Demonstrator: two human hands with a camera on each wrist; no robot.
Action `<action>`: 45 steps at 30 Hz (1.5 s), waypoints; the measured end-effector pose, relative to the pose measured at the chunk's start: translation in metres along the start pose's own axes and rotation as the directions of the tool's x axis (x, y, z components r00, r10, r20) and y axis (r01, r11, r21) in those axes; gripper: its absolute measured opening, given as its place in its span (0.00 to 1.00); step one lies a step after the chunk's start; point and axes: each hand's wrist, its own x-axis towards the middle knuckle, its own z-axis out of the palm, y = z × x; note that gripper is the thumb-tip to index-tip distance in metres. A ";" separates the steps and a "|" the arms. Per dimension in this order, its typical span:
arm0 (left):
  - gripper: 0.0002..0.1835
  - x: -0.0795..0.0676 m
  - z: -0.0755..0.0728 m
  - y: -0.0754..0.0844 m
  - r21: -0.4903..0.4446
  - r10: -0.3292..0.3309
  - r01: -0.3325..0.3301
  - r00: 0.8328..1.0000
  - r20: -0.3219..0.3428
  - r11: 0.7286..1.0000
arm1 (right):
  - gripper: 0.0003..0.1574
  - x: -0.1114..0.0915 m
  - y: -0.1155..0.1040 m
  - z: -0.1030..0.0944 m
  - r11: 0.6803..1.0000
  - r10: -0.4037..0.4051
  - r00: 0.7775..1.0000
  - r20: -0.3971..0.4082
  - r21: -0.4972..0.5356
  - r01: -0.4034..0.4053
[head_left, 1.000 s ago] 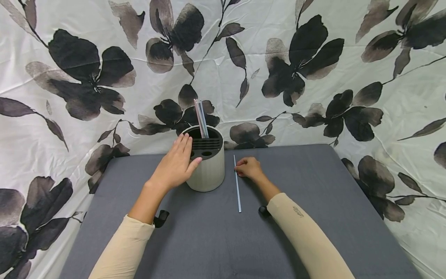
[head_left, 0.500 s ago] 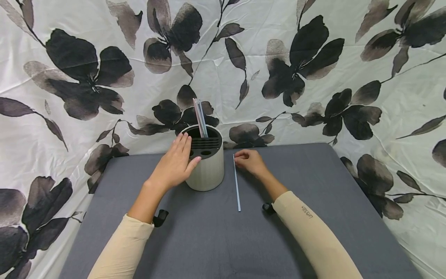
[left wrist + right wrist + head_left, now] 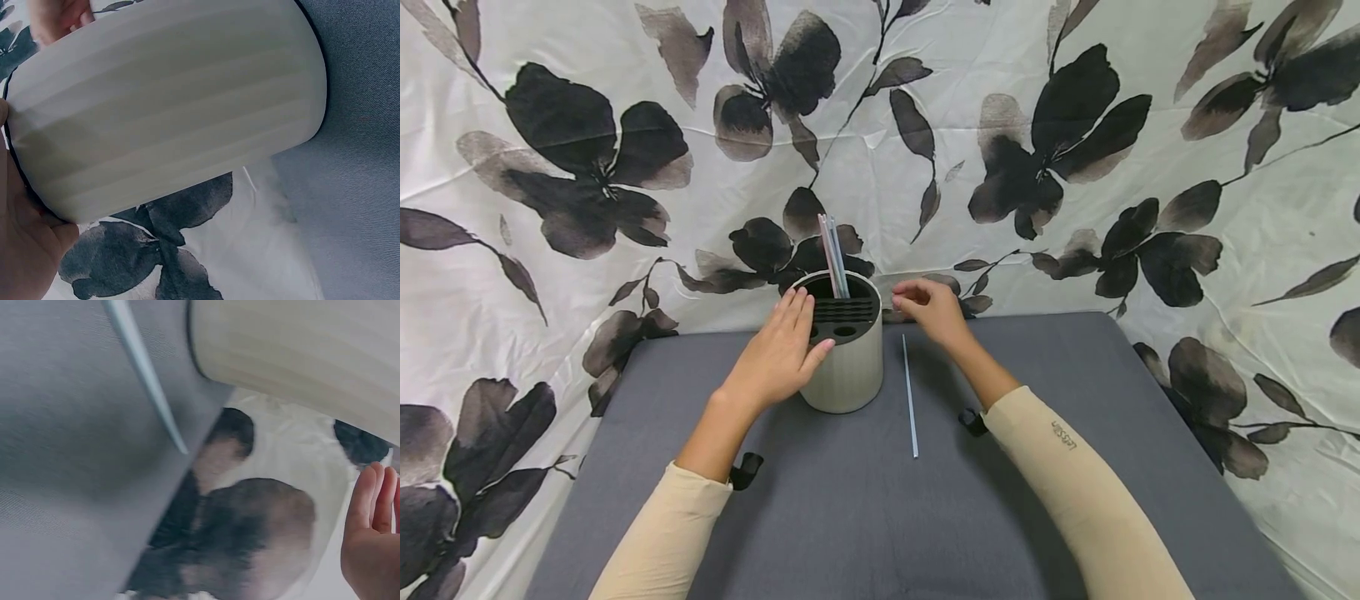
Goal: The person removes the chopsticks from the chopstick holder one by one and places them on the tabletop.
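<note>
A round cream desk organizer (image 3: 844, 379) with a black slotted top stands at the back of the table. My left hand (image 3: 772, 350) rests on the left side of its top with extended fingers; in the left wrist view the ribbed wall of the organizer (image 3: 169, 112) fills most of the frame. Several pink and pale blue straws (image 3: 833, 254) stand in its rear compartment. One thin pale blue straw (image 3: 910, 398) lies on the table to the right of it. Above that straw's far end, my right hand (image 3: 931, 310) is raised, loosely bent and holding nothing.
The grey table (image 3: 850, 517) ends just behind the organizer. A white cloth (image 3: 925, 250) with dark printed flowers hangs beyond its back edge. Black camera straps (image 3: 747, 471) show at both wrists.
My right hand has left the lying straw, first sliding toward its far end, then lifting up and away. The straw stays on the table. My left hand has stayed on the organizer.
</note>
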 end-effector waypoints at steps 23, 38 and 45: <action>0.43 -0.011 0.001 0.003 0.007 0.023 -0.023 1.000 0.012 1.000 | 0.15 0.030 -0.082 0.040 0.949 -0.168 0.986 0.003 -0.271 0.163; 0.43 -0.017 0.000 0.001 -0.004 0.035 -0.035 0.999 0.005 0.999 | 0.08 0.024 -0.091 0.053 0.938 -0.152 0.987 -0.045 -0.320 0.130; 0.43 -0.018 -0.003 0.000 -0.008 0.047 -0.047 0.999 -0.017 0.999 | 0.09 0.021 -0.098 0.045 0.977 -0.080 0.995 -0.059 -0.201 0.066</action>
